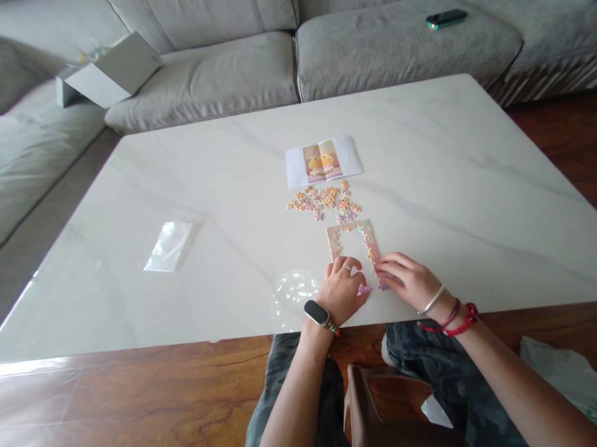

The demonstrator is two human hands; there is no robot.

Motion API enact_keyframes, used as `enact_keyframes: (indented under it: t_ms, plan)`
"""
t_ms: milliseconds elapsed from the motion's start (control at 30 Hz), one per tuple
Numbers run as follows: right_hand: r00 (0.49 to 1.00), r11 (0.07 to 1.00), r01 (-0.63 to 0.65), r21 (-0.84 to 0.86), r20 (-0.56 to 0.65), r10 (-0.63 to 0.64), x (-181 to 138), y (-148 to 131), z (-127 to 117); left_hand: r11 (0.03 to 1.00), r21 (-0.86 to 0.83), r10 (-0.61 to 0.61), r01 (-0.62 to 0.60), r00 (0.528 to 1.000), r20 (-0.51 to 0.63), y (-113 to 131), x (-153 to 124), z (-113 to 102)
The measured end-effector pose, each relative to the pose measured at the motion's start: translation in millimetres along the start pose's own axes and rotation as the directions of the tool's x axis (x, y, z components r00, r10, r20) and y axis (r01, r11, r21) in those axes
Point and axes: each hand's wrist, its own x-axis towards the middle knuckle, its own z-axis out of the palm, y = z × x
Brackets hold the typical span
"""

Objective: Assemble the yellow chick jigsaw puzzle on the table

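Note:
A small jigsaw frame [351, 237], its border pieced together and its middle bare, lies on the white marble table [227, 207]. My left hand [342, 289] rests with curled fingers at the frame's near left corner, touching a small pale piece. My right hand [406, 279] is pressed on the near right corner, fingers together over small pieces. Beyond the frame lies a heap of loose puzzle pieces [327, 200]. Farther back is the reference picture sheet [324, 161].
A clear plastic bag [169, 245] lies on the table's left. A grey sofa [280, 58] wraps round the far side, with an open white box [107, 70] and a phone [446, 18] on it. A white plastic bag [571, 376] sits on the floor at right.

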Motion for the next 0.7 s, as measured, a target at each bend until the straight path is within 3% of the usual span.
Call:
enact_keyframes:
  t_ms: [200,367,433,533,700]
  plan:
    - [0.993,0.999,0.009,0.033,-0.114,-0.005,7.0,6.4,-12.0,0.999,-0.046,0.019,-0.017,0.999,0.033,-3.4,-1.0,-2.5]
    - [0.979,0.995,-0.098,0.025,-0.180,0.100,60.2,23.0,-19.9,0.992,-0.109,0.055,-0.056,0.998,-0.015,-12.7,-2.9,-6.7]
    - [0.989,0.993,-0.103,-0.053,-0.110,0.097,93.4,26.7,-17.3,0.991,-0.129,0.026,-0.035,0.997,-0.069,-18.2,-4.3,-9.4]
    - [0.989,0.982,-0.023,-0.189,0.140,0.050,135.4,29.4,-8.5,0.992,-0.117,-0.055,0.038,0.988,-0.143,-27.7,-6.1,-13.2]
    - [0.977,0.981,-0.044,-0.188,0.198,0.082,159.4,34.9,4.2,0.991,-0.074,-0.129,0.114,0.964,-0.234,-41.4,-9.0,-18.1]
